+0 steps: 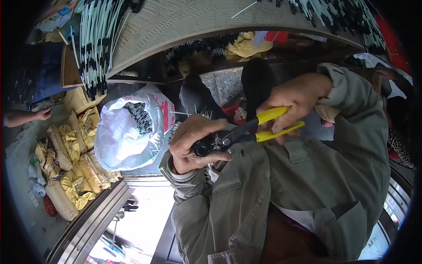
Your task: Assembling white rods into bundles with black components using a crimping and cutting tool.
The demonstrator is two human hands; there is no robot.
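Centrally, a pair of yellow-handled pliers (274, 115) is held in the right hand (292, 103), its handles spread apart and its dark head pointed left, toward the left hand (189, 143). There, a small dark piece (203, 148) is enclosed by bent fingers and thumb, right beside the pliers' head; whether it is gripped by the pliers cannot be told. Beyond the left hand's knuckles, a few thin pale rods (180, 113) are seen sticking out. Both hands are held in front of an olive-grey jacket (246, 193) worn by the person.

To the left, near the left hand, a white plastic bag (107, 152) is left open, and small black-and-white pieces (140, 118) are contained in it. Farther left, yellow and tan packages (77, 185) are heaped together, with another person's hand (43, 114) seen near them. On the far side, a patterned table (176, 20) is covered at its left end by a bundle of pale rods with black ends (99, 39); more black-ended rods (329, 20) are piled at the far right.
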